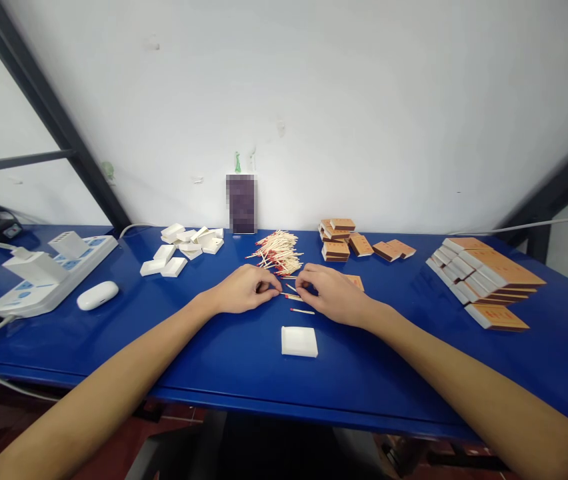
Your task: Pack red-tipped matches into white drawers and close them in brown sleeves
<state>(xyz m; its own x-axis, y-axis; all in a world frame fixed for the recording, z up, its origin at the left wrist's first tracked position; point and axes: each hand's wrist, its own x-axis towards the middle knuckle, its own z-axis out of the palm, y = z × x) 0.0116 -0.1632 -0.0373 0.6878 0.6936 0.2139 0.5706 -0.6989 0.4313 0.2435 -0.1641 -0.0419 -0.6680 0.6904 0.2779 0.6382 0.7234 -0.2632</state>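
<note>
My left hand [251, 289] is closed in a pinch at the head end of a match [292, 297]. Facing it, my right hand [335, 295] also has its fingertips pressed together over the loose matches; what lies between them is too small to make out. One match [303, 311] rests apart, just below the fingers. Nearer to me lies an open white matchbox tray [299, 341]. Behind my hands is a heap of red-tipped matches [278, 252]. An orange matchbox sleeve [355, 283] is partly hidden by my right hand.
White trays [190, 248] are scattered at the back left. Orange sleeves [337, 240] are piled at the back, and filled matchboxes [489, 273] are stacked at right. A power strip [39, 297] and white earbud case [97, 295] lie left. A pixelated dark panel [242, 204] leans on the wall.
</note>
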